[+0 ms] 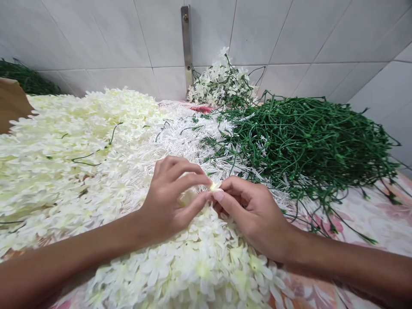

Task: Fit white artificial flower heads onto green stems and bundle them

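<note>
White flower heads [64, 180], green stems [315, 141], white sprigs [189, 133], left hand [174, 189], right hand [251, 210], one small flower [214, 186].
Likely hazards: heaps touch, so a sweeping hand could mix them; too firm a pinch could crease the small flower. White flower heads, left and lower frame: thin, cloth-like, yellow-centred, rounded petals. Green stems, right: wiry, plastic-looking, tangled. White sprigs, upper centre: fine, stiff-looking, straight. Both hands, centre: thumbs and forefingers nearly closed, pinching the small flower between them. Small flower, frame centre: pale, thin-petalled.
</note>
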The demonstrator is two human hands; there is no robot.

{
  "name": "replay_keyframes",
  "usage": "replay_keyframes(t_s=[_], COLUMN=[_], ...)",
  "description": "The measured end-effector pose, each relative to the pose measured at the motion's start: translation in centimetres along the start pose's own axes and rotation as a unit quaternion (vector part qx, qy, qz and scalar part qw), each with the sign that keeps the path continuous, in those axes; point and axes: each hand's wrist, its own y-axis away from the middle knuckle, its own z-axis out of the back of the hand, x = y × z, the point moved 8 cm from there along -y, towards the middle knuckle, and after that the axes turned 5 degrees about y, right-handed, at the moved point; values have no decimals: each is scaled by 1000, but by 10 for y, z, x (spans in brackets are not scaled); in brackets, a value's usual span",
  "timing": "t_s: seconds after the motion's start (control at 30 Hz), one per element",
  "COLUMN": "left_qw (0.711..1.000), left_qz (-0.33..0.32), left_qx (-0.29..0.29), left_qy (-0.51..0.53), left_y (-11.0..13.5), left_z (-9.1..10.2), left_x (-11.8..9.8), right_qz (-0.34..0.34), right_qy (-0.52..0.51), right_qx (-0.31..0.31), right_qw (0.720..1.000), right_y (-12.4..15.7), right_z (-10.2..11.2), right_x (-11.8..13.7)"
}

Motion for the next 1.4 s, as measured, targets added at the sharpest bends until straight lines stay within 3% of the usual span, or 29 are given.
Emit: replay_keyframes(t_s=[0.1, 0.27, 0.53, 0.73, 0.97, 1.4], left_qw=[999, 998, 996, 999, 998, 999], left_qz=[-46, -62, -21, 24, -44, -51], left_qx=[-5, -22, -11, -19, -16, -9], left_qy=[3, 12, 81, 6, -51, -15], left_y=[0, 0, 2, 1, 2, 3], left_z=[-2, 1, 2, 4, -1, 0], left_x=[-5, -5, 0, 2, -3, -5], right_qz=[5, 30, 12, -30, -3, 2], right_qy=[14, 37, 19, -28, -22, -23], right_qx=[5, 8, 17, -35, 11, 36], right_qw=[1000, 999, 1000, 999, 1000, 999], right_y=[0, -1, 0, -1, 1, -2], right_z=[0, 0, -4, 2, -4, -7], right_x=[1, 6, 0, -10, -4, 1])
